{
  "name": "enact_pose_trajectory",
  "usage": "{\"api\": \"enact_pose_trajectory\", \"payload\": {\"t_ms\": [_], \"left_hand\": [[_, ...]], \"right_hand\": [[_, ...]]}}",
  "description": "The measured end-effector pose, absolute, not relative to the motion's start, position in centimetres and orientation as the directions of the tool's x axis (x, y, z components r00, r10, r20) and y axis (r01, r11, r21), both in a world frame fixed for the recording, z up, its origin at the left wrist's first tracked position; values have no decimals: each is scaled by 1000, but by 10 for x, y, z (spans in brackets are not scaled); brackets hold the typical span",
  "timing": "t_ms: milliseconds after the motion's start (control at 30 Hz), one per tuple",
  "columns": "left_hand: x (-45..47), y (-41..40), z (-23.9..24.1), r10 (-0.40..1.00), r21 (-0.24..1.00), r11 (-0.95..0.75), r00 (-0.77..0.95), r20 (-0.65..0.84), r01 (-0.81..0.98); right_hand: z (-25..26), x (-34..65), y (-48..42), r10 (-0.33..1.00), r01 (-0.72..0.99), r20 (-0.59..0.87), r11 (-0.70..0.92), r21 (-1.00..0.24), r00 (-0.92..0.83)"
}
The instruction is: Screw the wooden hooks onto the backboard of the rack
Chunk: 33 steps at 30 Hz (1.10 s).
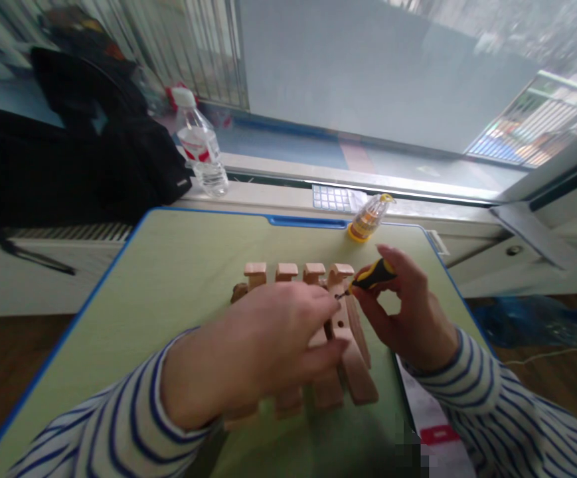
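Note:
A yellow-and-black screwdriver (375,273) is gripped in my right hand (410,312), between thumb and fingers. Its tip points left and down at a small screw (338,297) on the rightmost slat of a wooden slatted piece (358,372). Several slats stand side by side, with curved, hook-like upper ends. A dark hole shows in the rightmost slat below the screw. My left hand (263,338) lies across the slats, fingertips beside the screw and thumb on the right slat. It hides the middle of the wooden piece.
The pale green table (178,265) has a blue rim. A clear bottle with a yellow base and cap (368,218) stands at its far edge. On the sill are a water bottle (201,146) and a black bag (119,146). A dark-edged item with papers (430,411) lies near my right forearm.

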<state>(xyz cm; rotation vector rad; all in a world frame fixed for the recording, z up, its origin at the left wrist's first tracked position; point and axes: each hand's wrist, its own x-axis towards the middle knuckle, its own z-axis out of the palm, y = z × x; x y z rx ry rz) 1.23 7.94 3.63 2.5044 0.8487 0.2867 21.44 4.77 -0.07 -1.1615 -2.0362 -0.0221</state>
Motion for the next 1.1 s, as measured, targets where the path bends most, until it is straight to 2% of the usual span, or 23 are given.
{"api": "enact_pose_trajectory", "payload": {"t_ms": [100, 200, 300, 567, 1100], "left_hand": [[10, 91, 39, 709, 449, -670, 689, 150, 592], [14, 95, 41, 762, 508, -625, 605, 231, 592], [23, 95, 39, 776, 586, -589, 591, 220, 556], [35, 96, 40, 720, 694, -586, 661, 211, 418], [33, 103, 39, 612, 756, -602, 756, 232, 255]], "right_hand": [[3, 214, 48, 723, 754, 627, 576, -315, -290], [5, 215, 49, 722, 761, 623, 575, -301, -299], [7, 216, 49, 725, 748, 607, 590, -303, -326], [16, 214, 51, 753, 723, 547, 600, -343, -365], [21, 213, 50, 735, 754, 536, 608, -250, -415]]}}
